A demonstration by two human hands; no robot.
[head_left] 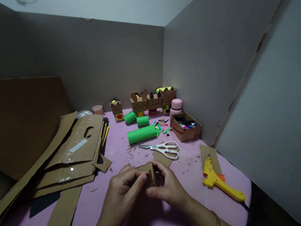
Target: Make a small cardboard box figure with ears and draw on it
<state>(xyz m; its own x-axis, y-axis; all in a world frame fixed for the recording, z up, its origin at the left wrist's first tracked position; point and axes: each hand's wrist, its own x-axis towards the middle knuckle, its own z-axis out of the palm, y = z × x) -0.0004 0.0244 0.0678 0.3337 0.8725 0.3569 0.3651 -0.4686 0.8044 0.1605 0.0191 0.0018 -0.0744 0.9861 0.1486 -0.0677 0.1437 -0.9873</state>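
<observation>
A small folded piece of brown cardboard (148, 170) is held between both hands just above the pink table (126, 149). My left hand (124, 186) pinches its left side, fingers curled round it. On its right side, the fingers of my right hand (169, 188) press against it; a gold bangle sits on that wrist. White-handled scissors (164, 149) lie shut a little beyond the hands. A yellow glue gun (219, 180) rests to the right on a cardboard strip.
Flat cardboard sheets (75, 152) are stacked at the left. Green paper rolls (141, 133) lie mid-table. Several small cardboard figures (151, 102) stand at the back, beside a pink-lidded bottle (176, 106) and a box of markers (186, 126). Grey partition walls enclose the table.
</observation>
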